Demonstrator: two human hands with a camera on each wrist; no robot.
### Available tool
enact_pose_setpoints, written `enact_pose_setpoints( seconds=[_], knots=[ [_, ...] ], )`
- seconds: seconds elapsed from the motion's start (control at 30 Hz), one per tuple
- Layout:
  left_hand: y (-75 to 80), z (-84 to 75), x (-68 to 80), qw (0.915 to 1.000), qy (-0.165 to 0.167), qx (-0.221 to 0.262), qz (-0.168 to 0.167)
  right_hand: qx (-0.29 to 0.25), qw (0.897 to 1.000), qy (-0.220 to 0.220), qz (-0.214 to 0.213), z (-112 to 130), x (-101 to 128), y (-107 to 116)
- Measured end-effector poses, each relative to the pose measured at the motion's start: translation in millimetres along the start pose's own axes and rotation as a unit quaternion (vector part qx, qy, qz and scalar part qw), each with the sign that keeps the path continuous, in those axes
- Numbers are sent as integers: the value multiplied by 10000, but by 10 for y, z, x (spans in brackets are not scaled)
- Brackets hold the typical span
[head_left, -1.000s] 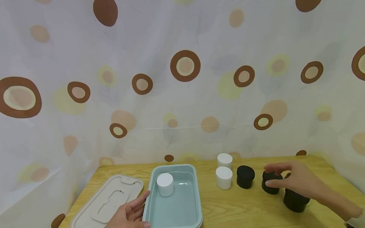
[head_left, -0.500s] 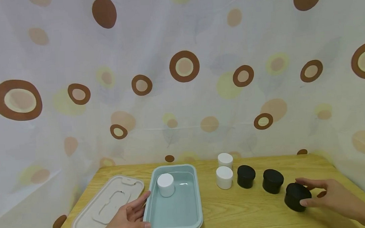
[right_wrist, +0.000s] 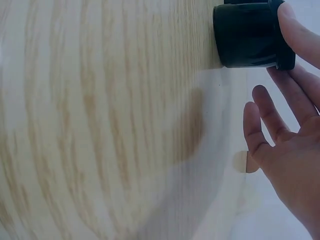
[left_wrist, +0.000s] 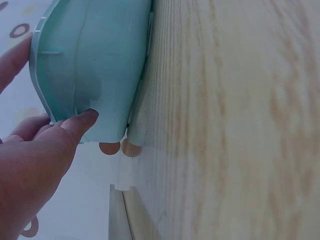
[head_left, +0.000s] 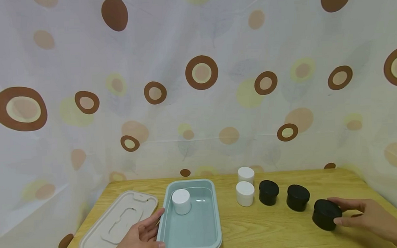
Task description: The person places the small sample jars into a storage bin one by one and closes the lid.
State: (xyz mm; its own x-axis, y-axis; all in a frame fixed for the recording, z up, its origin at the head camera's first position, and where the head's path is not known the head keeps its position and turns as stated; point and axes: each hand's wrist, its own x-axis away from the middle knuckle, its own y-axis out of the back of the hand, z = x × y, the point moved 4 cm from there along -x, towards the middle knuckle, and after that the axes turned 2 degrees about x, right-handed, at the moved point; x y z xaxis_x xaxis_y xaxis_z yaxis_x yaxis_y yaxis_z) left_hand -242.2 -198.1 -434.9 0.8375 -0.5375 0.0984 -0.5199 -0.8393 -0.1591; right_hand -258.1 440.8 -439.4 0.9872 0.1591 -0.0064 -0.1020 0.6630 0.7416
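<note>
A wooden table stands against a spotted curtain. My right hand – fingers loosely spread, apparently just touching – has settled beside the nearest black jar; my left hand still rests flat against the teal bin.

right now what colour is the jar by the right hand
Black jar, touched by the right hand; shows best in the head view.
</note>
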Motion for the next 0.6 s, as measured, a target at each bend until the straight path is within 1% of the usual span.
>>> enact_pose_setpoints(
  seconds=[0.13,0.3,0.6],
  knots=[
    [0,8,-3,10000,-4,-31,39,24,9999,-119,62,-27,1,6],
    [-4,21,-4,9999,106,70,-67,-168,9995,-191,166,-33,-13,-2],
    [-27,6,-8,9999,19,134,12,-345,9991,71,231,-98,-11,-51]
  ],
)
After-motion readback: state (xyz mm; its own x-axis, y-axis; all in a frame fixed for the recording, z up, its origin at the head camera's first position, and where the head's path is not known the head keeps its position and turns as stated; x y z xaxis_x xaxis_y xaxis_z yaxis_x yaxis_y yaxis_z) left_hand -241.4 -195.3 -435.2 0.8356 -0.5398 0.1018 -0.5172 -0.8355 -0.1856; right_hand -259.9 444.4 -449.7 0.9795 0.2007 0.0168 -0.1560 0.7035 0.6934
